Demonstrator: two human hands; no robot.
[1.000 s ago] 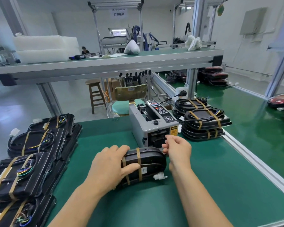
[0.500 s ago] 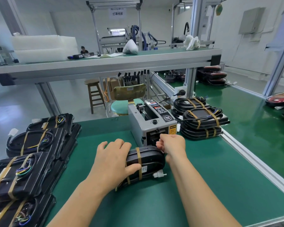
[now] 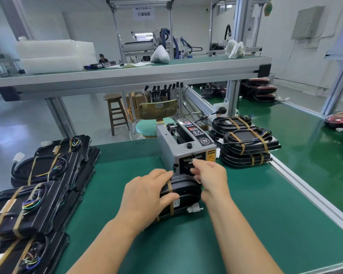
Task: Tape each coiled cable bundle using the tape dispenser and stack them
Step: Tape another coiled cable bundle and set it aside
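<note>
Two hands are busy on the green table (image 3: pixel 255 214). L hand (image 3: pixel 147 196) lies over the black cable bundle (image 3: pixel 184 191), fingers curved across its top & thumb pressed on the near side, gripping it. The bundle sits flat on the table, just in front of the tape dispenser (image 3: pixel 184 147). A brown tape band (image 3: pixel 171 206) crosses it by the thumb, and a white plug (image 3: pixel 194 209) sticks out at its near right end.

R hand (image 3: pixel 210 175) is up at the dispenser's front slot, thumb & forefinger drawn close together at the opening. Can't tell whether tape is between them. Its other fingers are curled in.

Left stacks (image 3: pixel 38 194) of taped bundles line the table's left edge, w/ coloured wires showing. The right stack (image 3: pixel 246 149) of taped bundles sits just beside the dispenser.
</note>
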